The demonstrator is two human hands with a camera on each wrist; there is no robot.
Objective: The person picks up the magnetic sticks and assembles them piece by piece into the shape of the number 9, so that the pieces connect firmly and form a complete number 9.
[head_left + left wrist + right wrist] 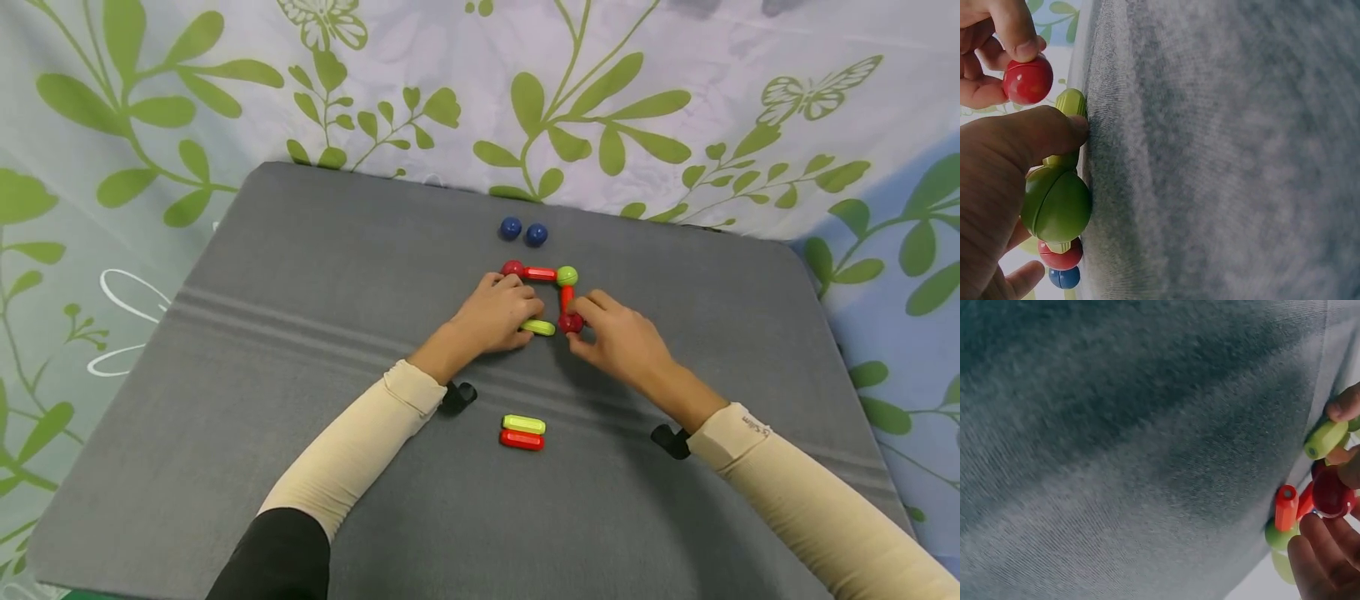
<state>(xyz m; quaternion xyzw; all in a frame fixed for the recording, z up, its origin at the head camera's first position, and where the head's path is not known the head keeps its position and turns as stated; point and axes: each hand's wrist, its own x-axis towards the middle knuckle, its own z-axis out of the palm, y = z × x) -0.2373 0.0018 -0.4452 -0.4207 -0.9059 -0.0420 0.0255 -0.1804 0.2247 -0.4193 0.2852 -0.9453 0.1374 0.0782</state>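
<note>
The right hand (618, 342) pinches a red ball (571, 323) just right of the lime rod (538, 328) that the left hand (495, 315) grips; partly hidden, its long axis seems to point rightward, toward the ball.

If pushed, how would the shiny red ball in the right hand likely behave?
The shiny red ball would probably roll, being round. Its gloss suggests smoothness, so it may slip in the right hand. The grey fabric-covered table shows a textured weave, which might slow it.
</note>
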